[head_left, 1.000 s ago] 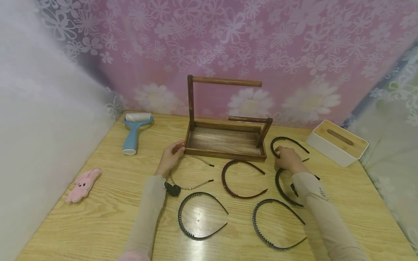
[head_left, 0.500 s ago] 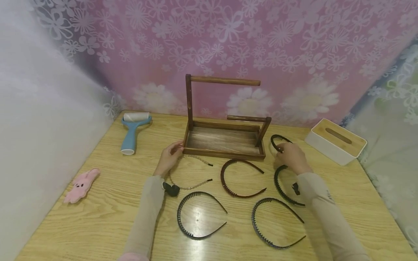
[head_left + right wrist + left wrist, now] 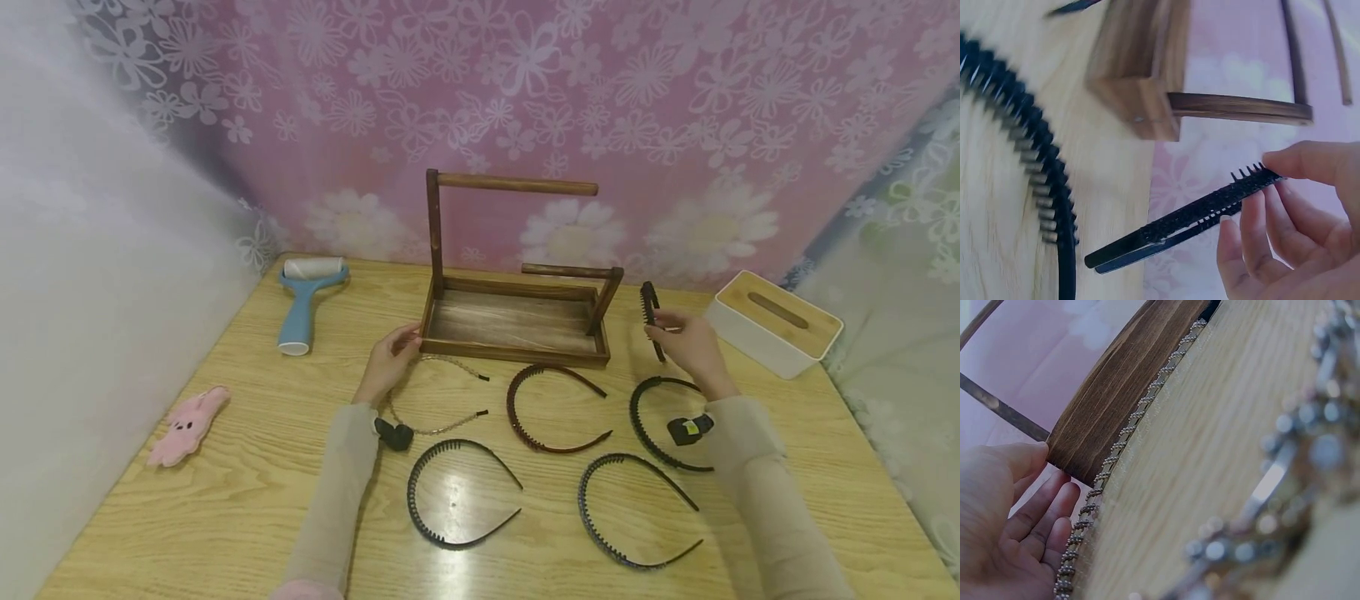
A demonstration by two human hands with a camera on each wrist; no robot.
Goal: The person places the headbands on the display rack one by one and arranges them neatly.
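Observation:
My right hand (image 3: 693, 348) pinches a black toothed headband (image 3: 651, 321) between thumb and fingers, raised off the table to the right of a dark wooden rack (image 3: 517, 354). In the right wrist view the headband (image 3: 1210, 203) is seen edge-on, its ends pointing left. My left hand (image 3: 388, 364) holds the rack's front left corner, with the thumb (image 3: 1029, 457) against the wood and the other fingers bent beside it. A beaded headband (image 3: 450, 431) lies just below that hand. Two bars of different height stand over the rack's shallow tray.
On the table lie a brown headband (image 3: 517, 417) and dark headbands (image 3: 420, 517), (image 3: 592, 517), (image 3: 637, 417). A blue lint roller (image 3: 300, 312) and a pink plush piece (image 3: 187, 425) are at left. A white tissue box (image 3: 757, 333) with a wooden lid stands at right.
My right hand has lifted the black headband from the table, turned it upright and moved a little right. My left hand stays at the rack's corner.

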